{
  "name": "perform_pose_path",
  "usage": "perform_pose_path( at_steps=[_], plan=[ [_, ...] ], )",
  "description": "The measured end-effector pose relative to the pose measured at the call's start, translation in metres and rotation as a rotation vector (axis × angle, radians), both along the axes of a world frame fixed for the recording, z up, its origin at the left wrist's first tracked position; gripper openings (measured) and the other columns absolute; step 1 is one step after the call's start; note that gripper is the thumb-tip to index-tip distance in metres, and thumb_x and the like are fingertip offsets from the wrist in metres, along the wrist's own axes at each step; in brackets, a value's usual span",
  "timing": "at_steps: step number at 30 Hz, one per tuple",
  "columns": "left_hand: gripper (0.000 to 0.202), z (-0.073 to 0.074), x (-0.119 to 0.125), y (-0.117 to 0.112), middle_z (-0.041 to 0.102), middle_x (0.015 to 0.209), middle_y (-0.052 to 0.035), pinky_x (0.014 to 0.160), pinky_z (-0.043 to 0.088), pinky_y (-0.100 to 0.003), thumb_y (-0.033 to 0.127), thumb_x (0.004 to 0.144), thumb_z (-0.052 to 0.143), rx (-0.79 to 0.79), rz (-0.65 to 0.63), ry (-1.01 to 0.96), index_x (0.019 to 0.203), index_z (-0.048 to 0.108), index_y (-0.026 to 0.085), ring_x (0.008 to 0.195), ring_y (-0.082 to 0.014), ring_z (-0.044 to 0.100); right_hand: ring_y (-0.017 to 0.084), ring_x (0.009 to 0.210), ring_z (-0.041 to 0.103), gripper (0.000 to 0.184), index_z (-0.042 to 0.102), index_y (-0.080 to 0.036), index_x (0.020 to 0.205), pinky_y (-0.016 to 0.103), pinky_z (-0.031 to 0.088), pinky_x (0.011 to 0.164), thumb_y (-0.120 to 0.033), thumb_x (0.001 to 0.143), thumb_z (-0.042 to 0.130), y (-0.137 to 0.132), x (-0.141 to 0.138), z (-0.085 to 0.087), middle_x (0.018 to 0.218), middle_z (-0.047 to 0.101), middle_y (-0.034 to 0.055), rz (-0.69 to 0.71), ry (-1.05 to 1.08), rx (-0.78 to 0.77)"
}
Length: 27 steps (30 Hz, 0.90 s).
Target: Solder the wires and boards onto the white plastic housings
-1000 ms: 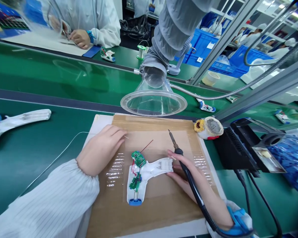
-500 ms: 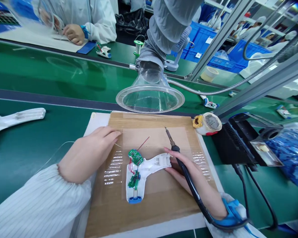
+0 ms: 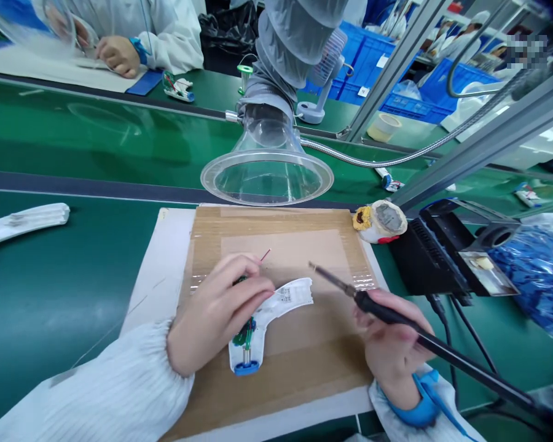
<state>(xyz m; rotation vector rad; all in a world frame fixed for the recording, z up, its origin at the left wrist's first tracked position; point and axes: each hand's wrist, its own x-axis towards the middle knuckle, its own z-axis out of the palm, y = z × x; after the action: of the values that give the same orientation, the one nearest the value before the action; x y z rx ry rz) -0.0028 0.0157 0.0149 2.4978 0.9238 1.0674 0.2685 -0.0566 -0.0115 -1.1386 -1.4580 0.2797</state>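
Note:
My left hand [image 3: 221, 307] reaches over the white plastic housing [image 3: 297, 293], fingers pinched on thin solder wire, whose strand [image 3: 113, 329] trails back past the sleeve. Those fingers hide most of the green circuit board. A red wire [image 3: 266, 254] sticks up beyond them. Lower on the housing show green wiring [image 3: 246, 336] and a blue end piece [image 3: 246, 368]. To the right, my right hand [image 3: 391, 337] is closed round the black handle of a soldering iron [image 3: 357, 296]. Its tip points up and left, apart from the housing.
Under the housing lies a taped cardboard mat [image 3: 313, 362]. A clear fume hood [image 3: 267, 178] hangs just beyond it. The soldering station [image 3: 424, 258] and sponge pot [image 3: 380, 221] stand right. Another white housing [image 3: 25, 224] lies left. A co-worker's hand [image 3: 118, 56] is across the bench.
My left hand has moved right, over the circuit board. My right hand has let go of the housing's end and drawn back right, with the iron now tilted lower.

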Motion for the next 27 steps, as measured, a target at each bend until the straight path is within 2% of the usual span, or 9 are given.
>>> perform_pose_path(
  at_steps=[1, 3, 6, 10, 15, 20, 24, 27],
  plan=[
    [0.016, -0.004, 0.003, -0.002, 0.064, 0.098, -0.0049, 0.101, 0.056, -0.035, 0.013, 0.106, 0.058, -0.001, -0.01, 0.013, 0.1, 0.071, 0.019, 0.11, -0.0205, 0.066, 0.017, 0.053, 0.065, 0.038, 0.077, -0.024, 0.109, 0.032, 0.054, 0.048, -0.052, 0.112, 0.051, -0.003, 0.0, 0.0, 0.069, 0.071, 0.0013, -0.009, 0.043, 0.041],
    [0.016, -0.011, 0.004, -0.004, 0.064, 0.097, -0.0043, 0.115, 0.05, -0.045, 0.012, 0.105, 0.059, -0.007, -0.026, 0.037, 0.098, 0.071, 0.02, 0.113, -0.0221, 0.064, 0.016, 0.051, 0.06, 0.034, 0.078, -0.024, 0.101, 0.032, 0.047, 0.046, -0.047, 0.111, 0.055, -0.009, -0.001, 0.0, 0.065, 0.068, 0.0005, 0.024, 0.057, 0.038],
    [0.016, -0.016, 0.0, -0.003, 0.064, 0.097, -0.0031, 0.126, 0.039, -0.054, 0.011, 0.103, 0.06, -0.019, -0.024, 0.052, 0.097, 0.07, 0.022, 0.116, -0.0222, 0.062, 0.016, 0.054, 0.062, 0.025, 0.079, -0.025, 0.104, 0.032, 0.051, 0.053, -0.04, 0.109, 0.06, -0.013, -0.003, -0.001, 0.063, 0.067, -0.0016, 0.11, -0.05, -0.06],
    [0.018, -0.016, 0.0, -0.003, 0.063, 0.098, -0.0035, 0.125, 0.04, -0.056, 0.01, 0.103, 0.059, -0.024, -0.02, 0.051, 0.095, 0.07, 0.022, 0.119, -0.0232, 0.061, 0.017, 0.059, 0.067, 0.023, 0.078, -0.027, 0.107, 0.033, 0.056, 0.059, -0.039, 0.11, 0.059, -0.012, -0.006, 0.0, 0.067, 0.071, -0.0014, 0.149, -0.128, -0.091],
    [0.016, -0.015, 0.003, -0.003, 0.064, 0.099, -0.0041, 0.123, 0.042, -0.06, 0.01, 0.103, 0.059, -0.032, -0.029, 0.07, 0.095, 0.07, 0.02, 0.117, -0.024, 0.061, 0.016, 0.058, 0.069, 0.024, 0.077, -0.026, 0.105, 0.031, 0.057, 0.059, -0.039, 0.11, 0.057, -0.008, -0.008, 0.004, 0.071, 0.075, -0.0005, 0.155, -0.17, -0.093],
    [0.016, -0.016, 0.004, -0.004, 0.063, 0.1, -0.0047, 0.123, 0.042, -0.062, 0.01, 0.103, 0.059, -0.044, -0.024, 0.07, 0.095, 0.07, 0.02, 0.116, -0.0235, 0.061, 0.013, 0.055, 0.068, 0.028, 0.075, -0.024, 0.099, 0.026, 0.055, 0.055, -0.039, 0.112, 0.054, -0.003, -0.013, 0.016, 0.067, 0.074, -0.0018, 0.151, -0.23, -0.053],
    [0.016, -0.014, 0.006, -0.005, 0.063, 0.099, -0.0037, 0.123, 0.042, -0.06, 0.009, 0.102, 0.06, -0.043, -0.01, 0.056, 0.096, 0.069, 0.021, 0.116, -0.0226, 0.061, 0.013, 0.049, 0.064, 0.023, 0.072, -0.023, 0.099, 0.026, 0.052, 0.049, -0.03, 0.111, 0.053, 0.0, -0.014, 0.023, 0.065, 0.072, -0.0015, 0.246, -0.299, -0.004],
    [0.016, -0.012, 0.008, -0.006, 0.063, 0.099, -0.0038, 0.122, 0.043, -0.059, 0.008, 0.101, 0.06, -0.038, 0.053, 0.046, 0.096, 0.068, 0.021, 0.119, -0.0235, 0.063, 0.015, 0.052, 0.065, 0.022, 0.073, -0.024, 0.105, 0.03, 0.052, 0.05, -0.029, 0.11, 0.051, -0.003, -0.01, 0.018, 0.067, 0.072, -0.0003, 0.279, -0.287, 0.008]
  ],
)
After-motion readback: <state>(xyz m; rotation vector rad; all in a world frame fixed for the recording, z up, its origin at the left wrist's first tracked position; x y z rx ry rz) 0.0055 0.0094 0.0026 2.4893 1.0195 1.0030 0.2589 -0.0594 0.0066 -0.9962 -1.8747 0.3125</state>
